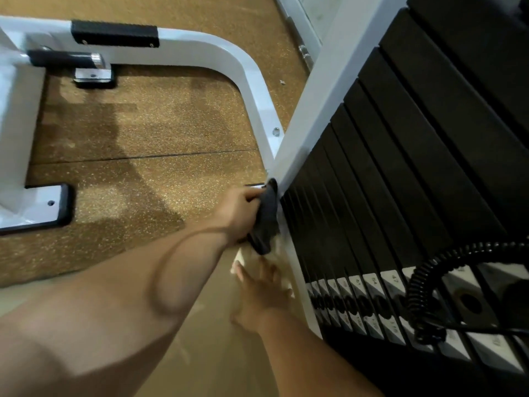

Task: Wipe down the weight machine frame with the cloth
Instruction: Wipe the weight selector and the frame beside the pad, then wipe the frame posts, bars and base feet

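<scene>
The left hand (239, 213) holds a dark grey cloth (266, 222), fingers curled round it, pressed against the low end of the white metal weight machine frame (315, 110), beside the black weight stack (415, 167). The right hand (260, 293), blurred, spreads its fingers wide just below, over the speckled brown floor (143, 138).

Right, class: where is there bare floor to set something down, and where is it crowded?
Bare floor lies inside the curved frame, right of its foot plates. Crowded: the post base, where the left hand grips the cloth, right hand just below, beside the weight stack.
</scene>
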